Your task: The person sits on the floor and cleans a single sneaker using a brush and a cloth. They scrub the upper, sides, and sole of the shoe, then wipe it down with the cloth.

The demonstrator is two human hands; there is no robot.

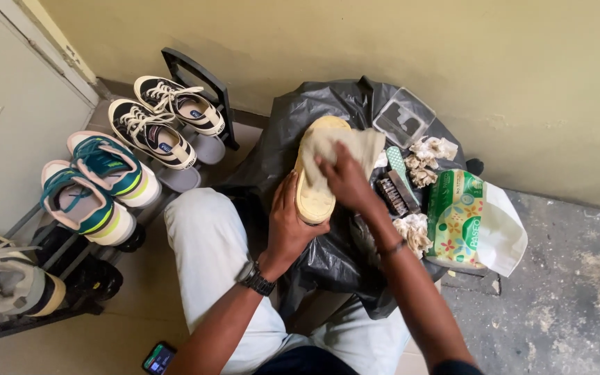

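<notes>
L hand [287,226] grips shoe [314,194] from below; R hand [345,179] presses cloth [345,147] on shoe, over black bag [293,132].

The left hand [287,226] grips a pale shoe [312,194] sole-up from below; the right hand [347,182] presses a cream cloth [345,147] onto it; beneath lies a black plastic bag [328,260]; a green tissue pack [457,219] sits right; a shoe rack [196,76] with black-and-white sneakers [164,118] and teal sneakers [95,187] stands left.
</notes>
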